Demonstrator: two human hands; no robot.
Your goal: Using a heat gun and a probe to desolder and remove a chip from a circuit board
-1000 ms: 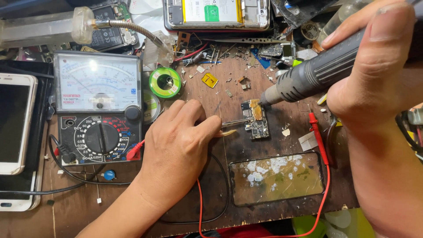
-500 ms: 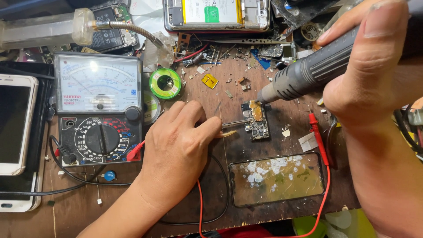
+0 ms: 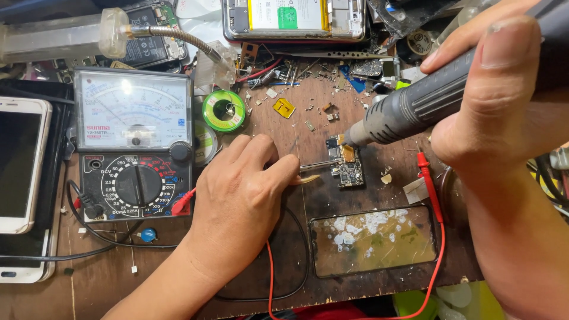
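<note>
My right hand (image 3: 492, 101) grips a grey hot-air handpiece (image 3: 409, 109), its nozzle angled down over a small circuit board (image 3: 345, 163) lying on the wooden bench (image 3: 118, 278). My left hand (image 3: 240, 201) rests on the bench and pinches metal tweezers (image 3: 317, 166), whose tips reach the left edge of the board. The fingers hide most of the tweezers' handle.
An analog multimeter (image 3: 135, 142) with a red probe lead (image 3: 435, 195) sits at left, beside a white phone (image 3: 21, 163). A green solder spool (image 3: 223, 111), a phone glass panel (image 3: 373, 240) and an opened phone (image 3: 293, 18) surround the work spot. Small parts litter the far bench.
The handpiece and my right hand have shifted slightly up and to the right while the nozzle stays over the board. My left hand has not moved.
</note>
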